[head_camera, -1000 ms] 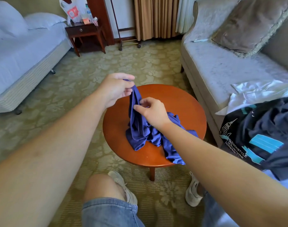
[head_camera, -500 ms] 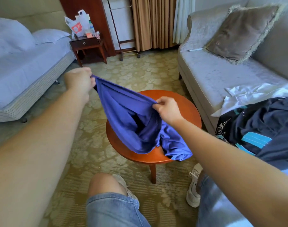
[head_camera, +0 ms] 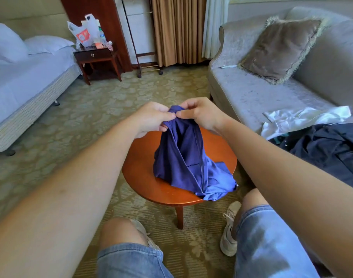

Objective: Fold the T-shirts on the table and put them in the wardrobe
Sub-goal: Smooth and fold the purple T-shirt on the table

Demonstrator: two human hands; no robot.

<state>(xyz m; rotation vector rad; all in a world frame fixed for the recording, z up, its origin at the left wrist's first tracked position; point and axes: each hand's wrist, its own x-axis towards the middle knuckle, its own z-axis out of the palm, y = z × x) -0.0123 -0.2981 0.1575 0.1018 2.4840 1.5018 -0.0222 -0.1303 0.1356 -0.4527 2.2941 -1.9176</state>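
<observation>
My left hand (head_camera: pixel 151 119) and right hand (head_camera: pixel 201 114) meet, both pinching one bunched edge of the blue T-shirt (head_camera: pixel 188 163). Soft, smooth knit hangs in a crumpled cone, its lower folds resting on the round glossy wooden table (head_camera: pixel 143 173). Dark T-shirt (head_camera: pixel 328 151) lies on the grey sofa (head_camera: pixel 251 93).

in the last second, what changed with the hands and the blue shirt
Half a second ago the hands held the blue T-shirt stretched wide apart. Now the left hand and right hand have come together, both pinching one bunched spot at its top, so it hangs in a cone onto the round table. Neither hand let go. The dark clothes on the sofa stayed put.
</observation>
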